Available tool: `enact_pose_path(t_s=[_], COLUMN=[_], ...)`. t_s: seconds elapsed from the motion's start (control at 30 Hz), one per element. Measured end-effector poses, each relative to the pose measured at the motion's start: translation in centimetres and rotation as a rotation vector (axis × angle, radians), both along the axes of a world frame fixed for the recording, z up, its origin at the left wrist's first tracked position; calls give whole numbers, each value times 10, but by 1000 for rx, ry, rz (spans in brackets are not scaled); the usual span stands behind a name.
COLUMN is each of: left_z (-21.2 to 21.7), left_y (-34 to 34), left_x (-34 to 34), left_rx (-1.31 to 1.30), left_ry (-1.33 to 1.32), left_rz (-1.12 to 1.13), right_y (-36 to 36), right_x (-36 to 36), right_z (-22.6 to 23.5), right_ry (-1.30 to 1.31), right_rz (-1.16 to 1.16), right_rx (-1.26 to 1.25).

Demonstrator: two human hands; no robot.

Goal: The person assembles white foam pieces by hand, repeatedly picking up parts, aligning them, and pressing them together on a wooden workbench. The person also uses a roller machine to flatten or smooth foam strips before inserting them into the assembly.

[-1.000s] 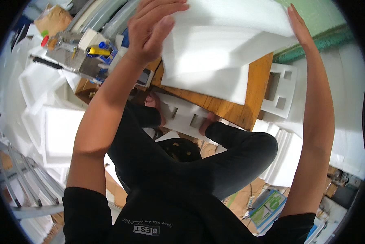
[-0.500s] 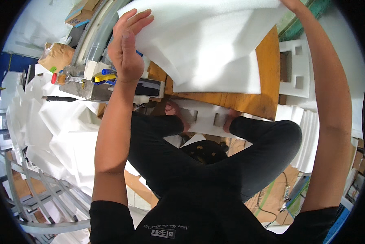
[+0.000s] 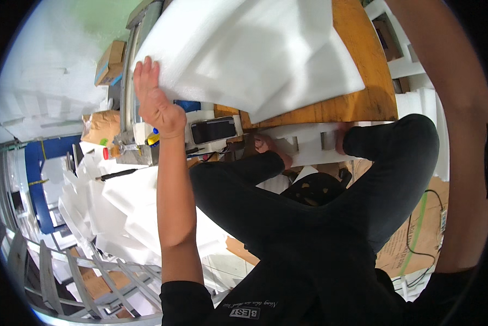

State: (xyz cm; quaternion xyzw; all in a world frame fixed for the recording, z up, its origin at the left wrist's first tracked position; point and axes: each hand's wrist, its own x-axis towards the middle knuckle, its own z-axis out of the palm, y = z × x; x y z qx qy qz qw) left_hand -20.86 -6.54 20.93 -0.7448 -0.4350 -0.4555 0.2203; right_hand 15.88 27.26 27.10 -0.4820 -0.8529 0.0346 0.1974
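Observation:
A large white foam sheet [image 3: 266, 60] spreads over the wooden table [image 3: 371, 106], its near edge folded and hanging unevenly above the wood. Against the sheet's left edge rests my left hand [image 3: 158, 100], fingers stretched out and holding nothing that shows. My right forearm [image 3: 458, 108] reaches up along the right side, but its hand lies beyond the top of the picture. Close to my left wrist a dark phone [image 3: 214, 129] lies on a white block.
A metal machine frame [image 3: 130, 89] runs along the table's left. Heaped white foam pieces [image 3: 130, 204] lie to the left, behind a curved metal rack [image 3: 81, 280]. A cut-out white foam piece [image 3: 309, 142] sits between my feet. Cardboard [image 3: 407, 244] lies at the right.
My view has swung, so the table and machine appear shifted. The foam sheet now extends further left, and my left hand sits lower against its edge. My right hand has left the picture.

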Motion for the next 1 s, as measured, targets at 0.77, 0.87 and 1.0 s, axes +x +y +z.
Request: enact_pose_path(t_s=[0.77, 0.87, 1.0], left_z=[91, 91, 93], left_y=[64, 55, 51], left_x=[28, 36, 39], left_rx=[-753, -759, -770], left_ry=[270, 276, 271], left_rz=[203, 265, 248], right_y=[-65, -87, -104], right_x=[-2, 3, 10], right_z=[14, 12, 11], right_ry=[138, 205, 265], right_rz=[-154, -182, -163], right_rx=[-126, -152, -168])
